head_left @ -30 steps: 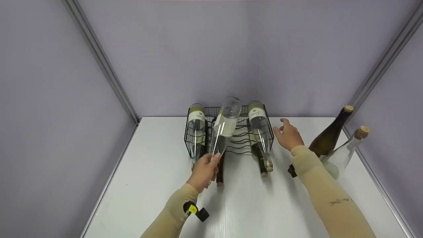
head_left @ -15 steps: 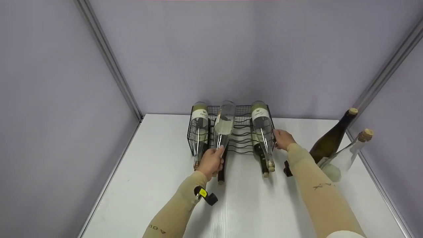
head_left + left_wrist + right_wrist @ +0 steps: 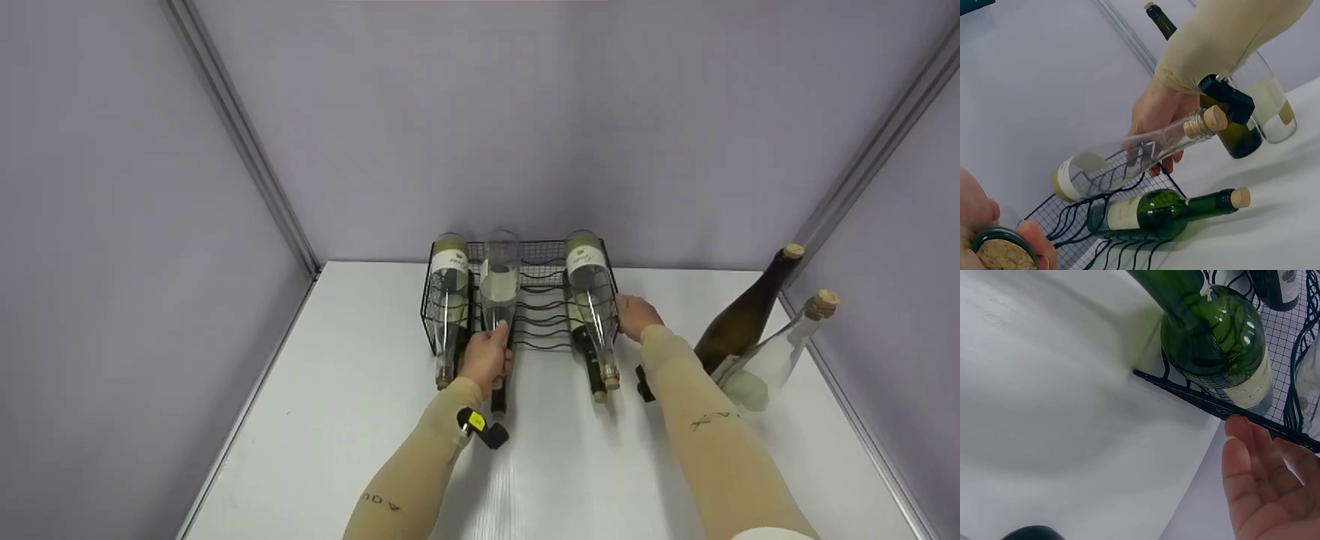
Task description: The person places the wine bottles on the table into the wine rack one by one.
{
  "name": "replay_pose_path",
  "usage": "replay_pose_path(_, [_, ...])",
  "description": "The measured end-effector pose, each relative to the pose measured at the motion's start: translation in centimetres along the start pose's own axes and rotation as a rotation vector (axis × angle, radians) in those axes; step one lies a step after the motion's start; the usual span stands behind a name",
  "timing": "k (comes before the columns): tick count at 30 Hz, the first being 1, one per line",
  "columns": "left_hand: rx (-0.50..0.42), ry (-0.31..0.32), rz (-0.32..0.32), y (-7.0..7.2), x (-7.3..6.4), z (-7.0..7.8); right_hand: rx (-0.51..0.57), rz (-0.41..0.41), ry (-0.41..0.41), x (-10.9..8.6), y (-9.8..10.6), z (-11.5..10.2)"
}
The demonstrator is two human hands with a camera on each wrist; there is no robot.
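My left hand (image 3: 486,356) grips a clear corked bottle (image 3: 500,281) by its neck end. The bottle lies on the upper tier of a black wire wine rack (image 3: 541,274), base toward the back wall. In the left wrist view, its cork (image 3: 1005,256) shows between my fingers and thumb. My right hand (image 3: 636,316) touches the rack's right side, its fingers (image 3: 1238,467) nearly straight against the side wire. Beside it in the rack, a clear labelled bottle (image 3: 589,289) lies above a green bottle (image 3: 1213,337). Another clear bottle (image 3: 450,289) lies at the rack's left end.
A dark bottle (image 3: 739,322) and a clear corked bottle (image 3: 784,352) stand on the white table (image 3: 337,420) at the right. A dark bottle neck (image 3: 499,405) juts from the lower tier under my left hand. Walls enclose the back and sides.
My left hand has lowered the tilted clear bottle onto the rack's upper tier and shifted it left, straightening it. My right hand has moved from beside the rack to touch its right side.
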State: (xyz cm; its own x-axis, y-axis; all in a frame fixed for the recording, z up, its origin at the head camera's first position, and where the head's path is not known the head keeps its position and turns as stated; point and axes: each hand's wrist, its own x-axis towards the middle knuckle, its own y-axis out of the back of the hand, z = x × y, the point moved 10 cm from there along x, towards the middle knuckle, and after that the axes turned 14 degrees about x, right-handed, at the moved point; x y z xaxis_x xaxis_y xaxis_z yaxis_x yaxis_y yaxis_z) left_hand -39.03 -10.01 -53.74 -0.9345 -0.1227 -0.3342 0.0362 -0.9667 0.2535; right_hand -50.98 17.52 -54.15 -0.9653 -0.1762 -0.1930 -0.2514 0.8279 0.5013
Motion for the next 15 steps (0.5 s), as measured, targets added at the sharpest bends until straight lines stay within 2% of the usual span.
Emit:
replay_pose_path(7, [-0.019, 0.029, 0.029, 0.4, 1.0, -1.4, 0.045, 0.005, -0.041, -0.2, -0.3, 0.4])
replay_pose_path(12, [-0.056, 0.013, -0.013, 0.3, 1.5, -1.7, 0.062, 0.016, -0.043, -0.3, -0.2, 0.4])
replay_pose_path(15, [-0.069, 0.016, -0.044, 0.2, 1.7, -1.9, 0.036, 0.024, -0.022, -0.1, -0.1, 0.3])
